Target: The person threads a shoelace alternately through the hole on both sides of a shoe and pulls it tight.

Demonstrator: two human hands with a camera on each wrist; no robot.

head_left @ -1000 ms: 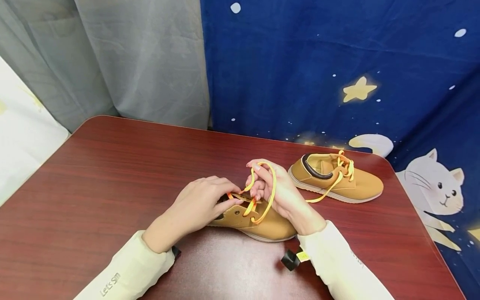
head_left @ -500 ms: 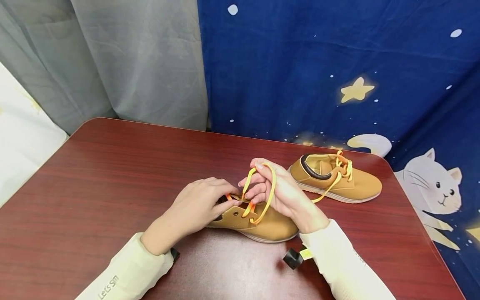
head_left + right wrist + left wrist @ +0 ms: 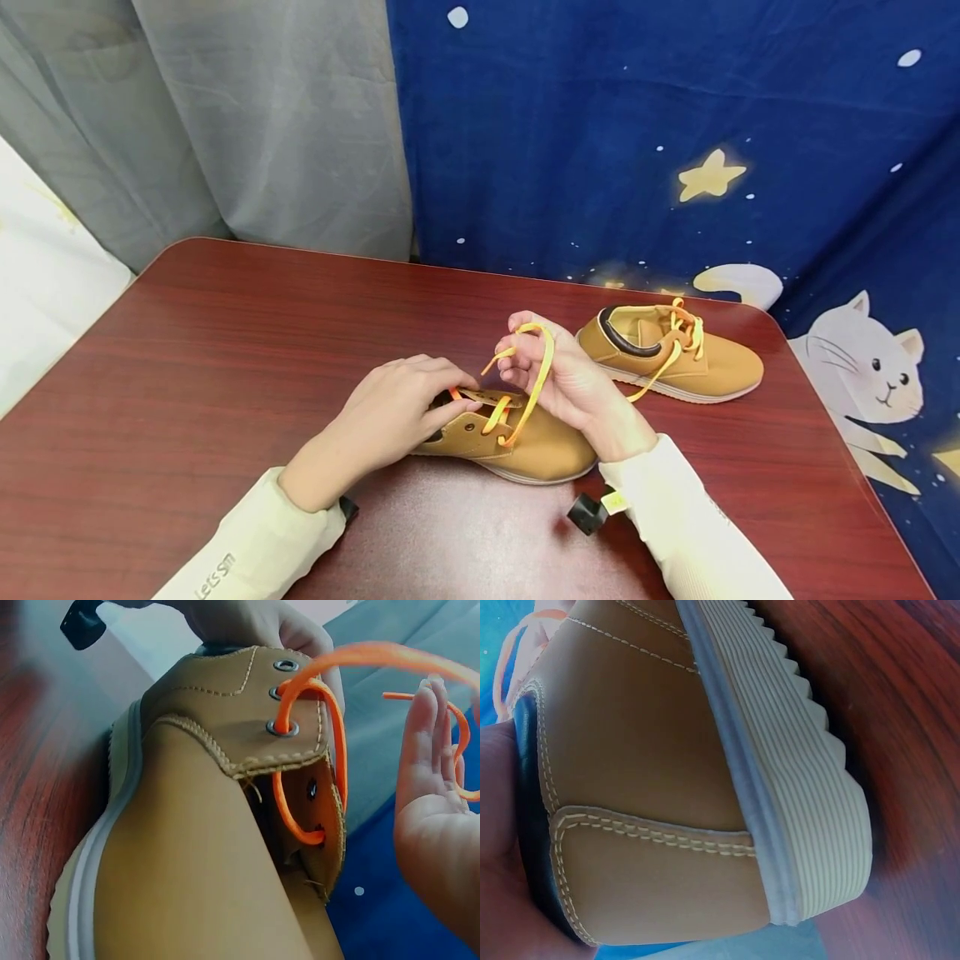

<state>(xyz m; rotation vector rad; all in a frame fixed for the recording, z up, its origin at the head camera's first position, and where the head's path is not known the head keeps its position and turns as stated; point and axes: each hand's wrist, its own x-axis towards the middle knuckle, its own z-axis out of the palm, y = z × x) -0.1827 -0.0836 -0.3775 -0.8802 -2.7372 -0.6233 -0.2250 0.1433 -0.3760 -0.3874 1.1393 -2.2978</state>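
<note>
A tan low shoe (image 3: 555, 450) stands on the table with its toe to the right. My left hand (image 3: 397, 404) grips it at the opening, thumb on the near eyelet flap and fingers over the far side. In the left wrist view the palm lies against the dark collar (image 3: 532, 817) at the heel. My right hand (image 3: 566, 383) holds a yellow-orange shoelace (image 3: 546, 358) above the shoe between its fingers. The lace arches up from a front eyelet (image 3: 283, 727), and its tip (image 3: 487, 367) sticks out left of the fingers. Higher eyelets on the near flap have no lace.
A matching shoe (image 3: 723, 367), laced and with one lace end trailing, stands at the back right of the red-brown table (image 3: 262, 333). A grey curtain (image 3: 300, 125) and a blue starry one (image 3: 540, 150) hang behind the far edge.
My right hand has shifted slightly and its fingers have regrasped the lace; the lace tip, earlier down near the shoe's opening, now points free above it. The left hand keeps its place.
</note>
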